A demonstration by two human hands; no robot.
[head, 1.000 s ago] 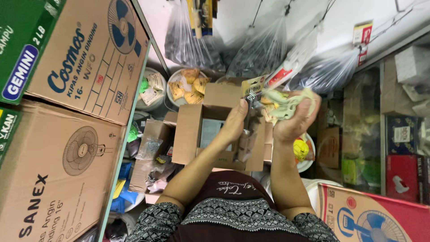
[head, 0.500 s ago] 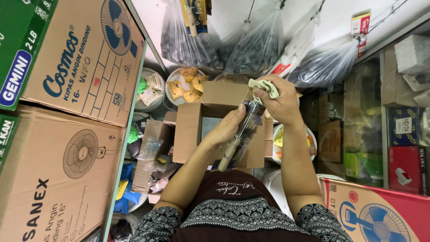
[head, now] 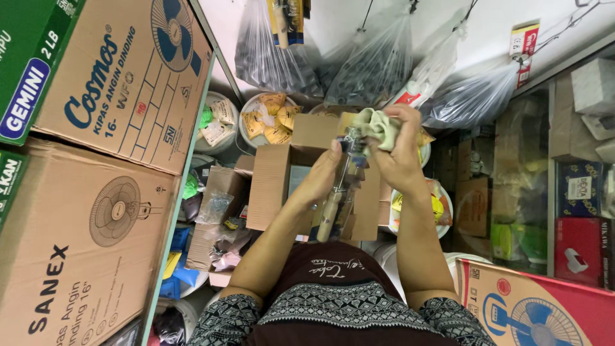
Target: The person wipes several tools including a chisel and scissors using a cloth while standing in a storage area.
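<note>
**Two hands wiping a long tool over an open box**

A slim tool (head: 338, 202) with a pale wooden handle and metal top is standing nearly upright above an open cardboard box (head: 282, 186). Tubs of packets (head: 269, 122) and hanging plastic bags (head: 378, 64) are crowding behind. The left hand (head: 320, 182) is gripping the shaft; the right hand (head: 400, 157) is clutching a pale green cloth (head: 378, 128) against its top.

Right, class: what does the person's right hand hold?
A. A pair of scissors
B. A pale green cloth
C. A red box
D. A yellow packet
B: the right hand is closed around a pale green cloth, pressed to the top of the wooden-handled tool that the left hand grips.
</note>
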